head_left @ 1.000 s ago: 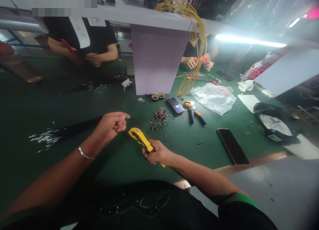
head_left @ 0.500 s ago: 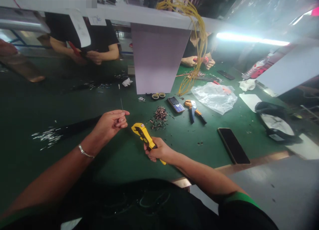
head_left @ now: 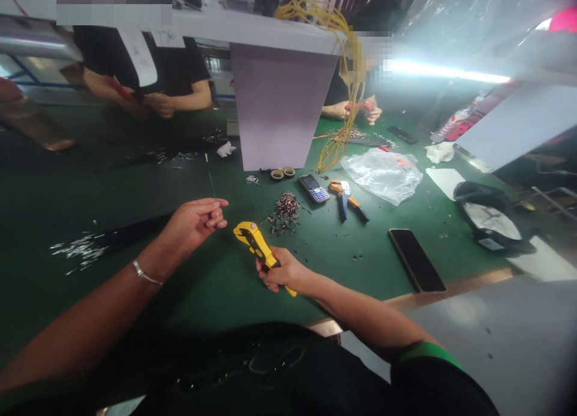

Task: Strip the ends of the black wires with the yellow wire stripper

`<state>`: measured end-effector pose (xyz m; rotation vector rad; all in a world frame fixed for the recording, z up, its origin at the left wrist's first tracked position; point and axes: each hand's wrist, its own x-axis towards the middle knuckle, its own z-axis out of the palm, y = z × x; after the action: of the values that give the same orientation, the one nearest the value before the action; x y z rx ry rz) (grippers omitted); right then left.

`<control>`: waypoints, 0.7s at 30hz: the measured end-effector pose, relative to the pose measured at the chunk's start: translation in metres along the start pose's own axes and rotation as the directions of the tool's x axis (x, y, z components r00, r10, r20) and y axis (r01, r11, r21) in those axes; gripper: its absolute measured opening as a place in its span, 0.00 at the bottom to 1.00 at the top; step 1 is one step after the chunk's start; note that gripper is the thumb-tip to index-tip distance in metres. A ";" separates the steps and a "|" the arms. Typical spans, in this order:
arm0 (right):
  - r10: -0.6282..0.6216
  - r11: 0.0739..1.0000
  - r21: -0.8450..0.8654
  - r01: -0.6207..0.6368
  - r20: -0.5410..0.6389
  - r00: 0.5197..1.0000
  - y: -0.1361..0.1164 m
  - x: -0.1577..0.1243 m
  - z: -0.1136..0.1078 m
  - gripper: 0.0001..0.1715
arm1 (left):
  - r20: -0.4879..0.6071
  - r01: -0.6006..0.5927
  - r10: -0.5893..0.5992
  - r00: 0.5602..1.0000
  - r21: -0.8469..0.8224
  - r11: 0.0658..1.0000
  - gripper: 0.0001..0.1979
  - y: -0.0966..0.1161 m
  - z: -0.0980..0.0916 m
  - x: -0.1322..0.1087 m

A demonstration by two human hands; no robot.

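Note:
My left hand [head_left: 193, 223] pinches a thin wire [head_left: 210, 177] between thumb and fingertips, and the wire points up and away from me. My right hand [head_left: 283, 270] is closed around the grip of a yellow wire stripper [head_left: 255, 243], whose jaws tilt up and left toward my left hand. The tool and the left fingertips stand apart. Beyond them lies a heap of small metal terminals [head_left: 286, 208]. To its right rest orange-and-blue pliers [head_left: 346, 199]. Scattered silver bits [head_left: 81, 250] lie left of my left forearm.
The green work mat [head_left: 135, 308] holds two phones, tape rolls and a plastic bag. A yellow wire bundle [head_left: 345, 103] hangs over a white partition [head_left: 277, 106]. Co-workers' hands [head_left: 157, 104] work with red-handled tools across the bench.
The wire in my left hand now leans further left and shows more clearly. The yellow stripper sits slightly higher. The whole view has shifted a little.

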<state>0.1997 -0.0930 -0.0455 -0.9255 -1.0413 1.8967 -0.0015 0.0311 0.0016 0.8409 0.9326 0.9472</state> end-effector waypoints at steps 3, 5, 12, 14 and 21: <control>-0.001 1.000 -0.002 0.001 0.004 1.000 0.001 -0.001 0.000 0.14 | -0.008 0.017 -0.017 1.000 0.027 0.999 0.08 0.001 -0.002 -0.005; 0.001 1.000 0.005 -0.001 0.009 1.000 0.001 -0.001 0.001 0.15 | 0.006 0.011 -0.011 1.000 0.020 1.000 0.08 0.002 -0.005 -0.008; 0.041 0.997 0.061 -0.042 0.019 0.999 0.003 -0.001 -0.001 0.15 | 0.025 -0.029 0.030 0.999 -0.041 0.999 0.08 -0.003 -0.019 -0.011; 0.055 0.992 0.110 -0.058 0.030 0.998 0.005 -0.003 -0.001 0.14 | 0.012 -0.035 0.036 0.999 -0.061 0.998 0.07 -0.004 -0.022 -0.013; 0.071 0.972 0.212 -0.096 0.124 0.990 0.004 -0.006 -0.002 0.13 | 0.074 -0.050 0.060 0.995 -0.126 0.991 0.05 -0.008 -0.026 -0.023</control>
<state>0.2028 -0.0993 -0.0481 -0.7505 -0.8498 2.1077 -0.0295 0.0113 -0.0086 0.7952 0.7790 1.0028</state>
